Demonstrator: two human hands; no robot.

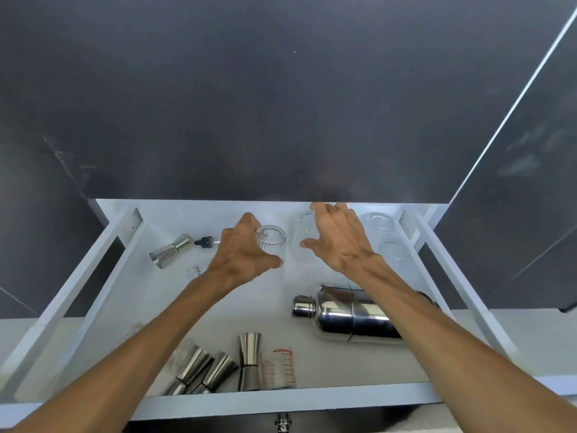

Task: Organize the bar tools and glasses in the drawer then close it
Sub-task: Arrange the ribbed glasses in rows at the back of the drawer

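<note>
The white drawer (312, 400) stands pulled out below a dark counter. My left hand (242, 254) wraps a ribbed clear glass (272, 242) at the back middle, fingers on its far side and thumb on its near side. My right hand (338, 237) hovers with fingers spread over a second clear glass (304, 228), not closed on it. Two more glasses (379, 222) (392, 251) stand at the back right. A steel shaker (349, 314) lies on its side under my right forearm. One jigger (170, 254) lies at the back left.
Three steel jiggers (195, 368) (220, 373) (249, 359) and a measuring glass with red marks (281, 367) sit at the drawer's front. A black-capped dropper (204, 242) and a small clear glass (196, 270) lie at the left. A knob (282, 424) shows below the front panel.
</note>
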